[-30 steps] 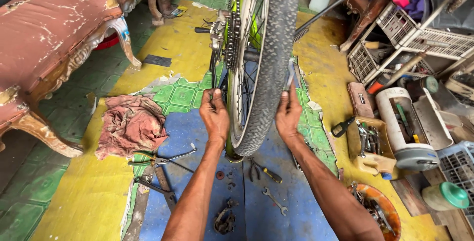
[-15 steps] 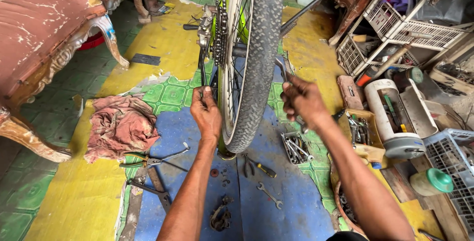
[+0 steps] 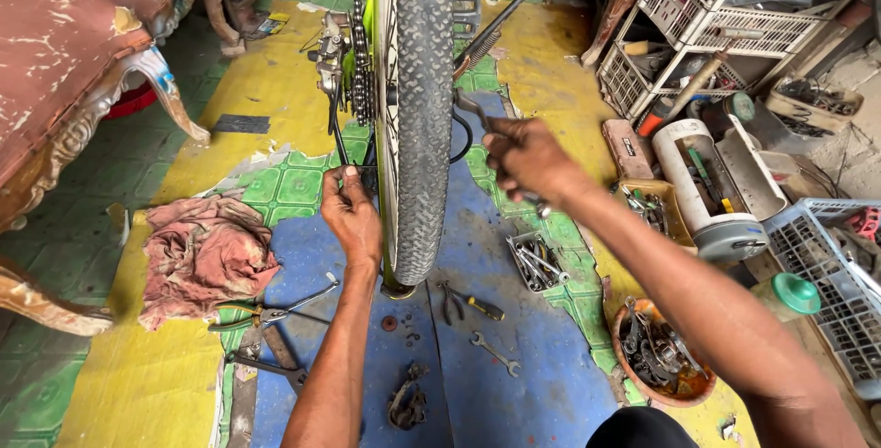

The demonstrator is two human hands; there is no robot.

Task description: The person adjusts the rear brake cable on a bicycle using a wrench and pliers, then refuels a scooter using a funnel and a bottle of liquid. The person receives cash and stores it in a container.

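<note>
Wheel [image 3: 418, 136] (knobby tyre) flanked by left hand [image 3: 351, 214], right hand [image 3: 528, 159].

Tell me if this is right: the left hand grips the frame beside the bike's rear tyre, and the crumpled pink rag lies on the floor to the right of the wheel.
Not quite. The head view shows the left hand beside the rear tyre, but the crumpled pink rag lies left of the wheel, not right.

Both arms stretched fwd; left hand [image 3: 351, 217] fingers curled shut, right hand [image 3: 525, 160] fist closed.
</note>
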